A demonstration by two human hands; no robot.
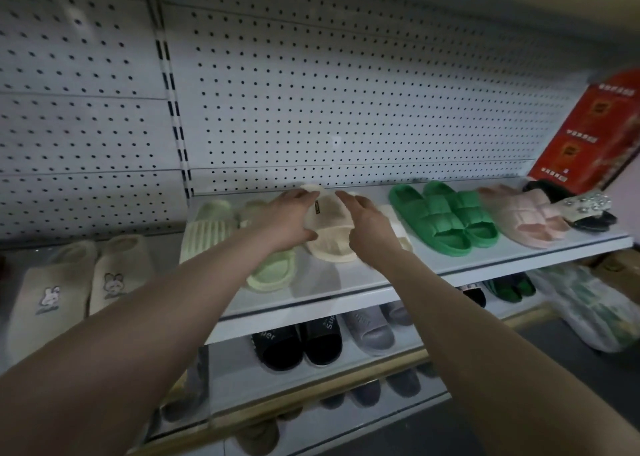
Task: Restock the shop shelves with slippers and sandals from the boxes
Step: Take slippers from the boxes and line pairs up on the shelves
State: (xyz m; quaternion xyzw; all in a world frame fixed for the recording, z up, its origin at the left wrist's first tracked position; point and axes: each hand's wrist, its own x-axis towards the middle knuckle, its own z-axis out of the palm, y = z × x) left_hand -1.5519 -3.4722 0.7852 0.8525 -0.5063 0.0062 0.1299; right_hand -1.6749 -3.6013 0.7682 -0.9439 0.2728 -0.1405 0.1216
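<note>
We hold a cream slipper [329, 227] on the top shelf [346, 284], in front of the white pegboard wall [346, 92]. Our left hand [289, 218] grasps its left side with the fingers closed around the ribbed strap, and our right hand [367, 227] presses on its right side with bent fingers. Just left lies a pale green slipper pair [242, 248], partly hidden by our left forearm. To the right stand a glossy green pair [440, 215], a pink quilted pair [519, 216] and a black sandal with beads [588, 210], all well apart from our hands. A red carton [588, 130] stands at the shelf end. On the lower shelf [311, 386] we see black slippers [298, 345] and a grey one [370, 331]. Beige slippers with a rabbit design [79, 289] lie on the neighbouring shelf at left.
</note>
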